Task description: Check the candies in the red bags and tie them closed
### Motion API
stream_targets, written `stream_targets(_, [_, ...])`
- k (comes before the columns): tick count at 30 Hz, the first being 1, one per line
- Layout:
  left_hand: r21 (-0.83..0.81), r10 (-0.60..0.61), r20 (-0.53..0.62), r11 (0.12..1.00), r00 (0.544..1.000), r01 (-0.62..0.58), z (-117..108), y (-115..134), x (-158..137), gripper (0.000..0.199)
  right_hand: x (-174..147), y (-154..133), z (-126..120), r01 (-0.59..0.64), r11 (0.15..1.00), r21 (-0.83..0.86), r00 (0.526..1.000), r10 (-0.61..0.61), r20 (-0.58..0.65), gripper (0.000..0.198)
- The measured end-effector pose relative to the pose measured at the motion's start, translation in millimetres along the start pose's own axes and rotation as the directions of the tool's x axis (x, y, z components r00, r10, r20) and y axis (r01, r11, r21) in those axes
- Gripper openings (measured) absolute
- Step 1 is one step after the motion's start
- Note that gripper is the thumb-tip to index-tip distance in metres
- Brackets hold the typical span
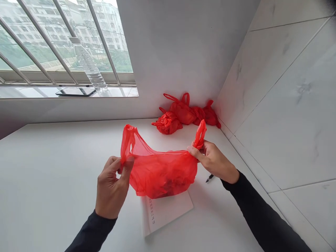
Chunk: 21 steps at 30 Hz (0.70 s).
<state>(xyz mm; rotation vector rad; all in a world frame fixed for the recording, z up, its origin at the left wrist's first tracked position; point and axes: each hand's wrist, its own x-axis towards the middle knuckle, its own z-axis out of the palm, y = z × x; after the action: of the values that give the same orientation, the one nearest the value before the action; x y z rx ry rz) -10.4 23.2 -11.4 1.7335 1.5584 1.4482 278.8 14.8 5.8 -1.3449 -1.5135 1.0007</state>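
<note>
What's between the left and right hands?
The head view shows a red bag stretched between the left hand and the right hand, each gripping one side of it.

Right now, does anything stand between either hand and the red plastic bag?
Nothing visible does. The left hand pinches the red plastic bag by one handle, and the right hand grips it by the other. The notebook and pen lie on the table, outside both grips.

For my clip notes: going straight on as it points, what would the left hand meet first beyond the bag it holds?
Beyond the held bag, the left hand would probably meet the red bags near the wall, though depth is unclear and it might pass left of them.
</note>
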Motion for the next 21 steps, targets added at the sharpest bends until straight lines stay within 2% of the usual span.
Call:
stream_targets(2, [-0.001, -0.055, -0.018, 0.998, 0.998, 0.055, -2, 7, -1, 0.039, 2, 1, -3, 0.001, 1.000, -0.010, 1.000, -0.001, 0.006, 0.025])
stream_targets(4, [-0.045, -0.130, 0.027, 0.990, 0.991, 0.131, -2, 13, -3, 0.030, 2, 0, -3, 0.005, 0.999, -0.050, 1.000, -0.005, -0.003, 0.022])
stream_targets(5, [-0.080, -0.168, 0.072, 0.982, 0.983, 0.173, -3, 14, -4, 0.025, 1, -1, -3, 0.017, 0.998, -0.064, 0.999, -0.019, -0.033, 0.024])
stream_targets(7, [-0.145, -0.200, 0.175, 0.963, 0.964, 0.226, -3, 14, -6, 0.022, -4, -5, 1, 0.082, 0.992, -0.093, 0.980, -0.098, -0.175, 0.042])
stream_targets(8, [-0.160, -0.190, 0.213, 0.961, 0.958, 0.227, -3, 14, -8, 0.021, -7, -8, 4, 0.142, 0.983, -0.121, 0.945, -0.171, -0.278, 0.052])
stream_targets(9, [-0.165, -0.165, 0.242, 0.964, 0.956, 0.208, -3, 14, -8, 0.022, -12, -12, 7, 0.219, 0.962, -0.161, 0.887, -0.265, -0.379, 0.056])
stream_targets(10, [-0.174, -0.127, 0.267, 0.969, 0.955, 0.178, -3, 13, -9, 0.023, -16, -15, 11, 0.306, 0.929, -0.209, 0.814, -0.369, -0.449, 0.053])
stream_targets(11, [-0.187, -0.086, 0.287, 0.972, 0.954, 0.144, -3, 13, -10, 0.024, -20, -19, 15, 0.396, 0.882, -0.254, 0.751, -0.471, -0.464, 0.046])
stream_targets(12, [-0.196, -0.049, 0.306, 0.974, 0.951, 0.113, -2, 14, -11, 0.024, -24, -22, 19, 0.490, 0.825, -0.282, 0.715, -0.565, -0.411, 0.037])
stream_targets(14, [-0.171, -0.018, 0.324, 0.982, 0.946, 0.078, -1, 16, -13, 0.024, -29, -24, 28, 0.650, 0.703, -0.290, 0.693, -0.704, -0.153, 0.024])
stream_targets(16, [-0.091, -0.043, 0.318, 0.993, 0.947, 0.075, 1, 19, -15, 0.033, -30, -22, 34, 0.715, 0.626, -0.310, 0.686, -0.714, 0.142, 0.017])
stream_targets(17, [-0.058, -0.059, 0.305, 0.995, 0.951, 0.080, 1, 20, -16, 0.037, -29, -20, 37, 0.709, 0.615, -0.346, 0.700, -0.673, 0.238, 0.016])
stream_targets(18, [-0.047, -0.075, 0.283, 0.995, 0.956, 0.092, 2, 20, -16, 0.039, -29, -18, 38, 0.677, 0.620, -0.397, 0.734, -0.610, 0.299, 0.018])
stream_targets(20, [-0.081, -0.119, 0.245, 0.986, 0.962, 0.143, 2, 19, -15, 0.037, -30, -14, 37, 0.565, 0.655, -0.501, 0.824, -0.422, 0.378, 0.020])
stream_targets(21, [-0.119, -0.147, 0.243, 0.976, 0.959, 0.180, 2, 18, -15, 0.036, -31, -14, 36, 0.509, 0.666, -0.545, 0.854, -0.311, 0.417, 0.020])
